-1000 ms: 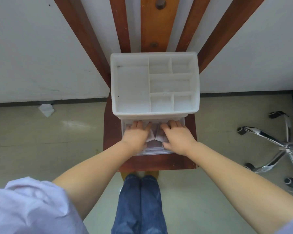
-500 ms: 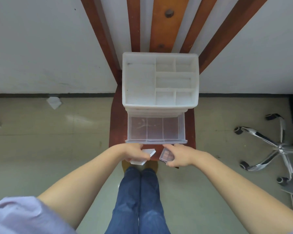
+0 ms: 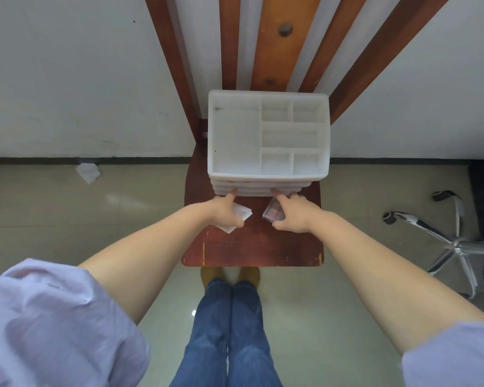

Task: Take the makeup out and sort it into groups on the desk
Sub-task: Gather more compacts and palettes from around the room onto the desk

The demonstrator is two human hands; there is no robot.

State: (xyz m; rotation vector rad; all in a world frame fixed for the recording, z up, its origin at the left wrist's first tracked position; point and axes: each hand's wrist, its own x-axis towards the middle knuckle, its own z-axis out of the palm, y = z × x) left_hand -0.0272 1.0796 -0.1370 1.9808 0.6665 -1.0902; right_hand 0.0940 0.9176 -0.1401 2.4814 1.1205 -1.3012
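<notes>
while we lean over the small wooden bench [image 3: 252, 247], our left hand [image 3: 224, 212] has its fingers curled around a white flat makeup case [image 3: 241, 215] and our right hand [image 3: 294, 216] grips a clear palette of pinkish shades [image 3: 273, 213]. both index fingers touch the front of the white organizer [image 3: 268, 135], just before its closed drawers. both makeup pieces sit in our hands just in front of the organizer, above the bench.

Organizer [image 3: 236, 141]: on chair [image 3: 252, 247], at its back.
Left hand [image 3: 224, 212]: before organizer, holding packet [image 3: 242, 212].
Right hand [image 3: 294, 216]: right of it, holding palette [image 3: 273, 212].
</notes>
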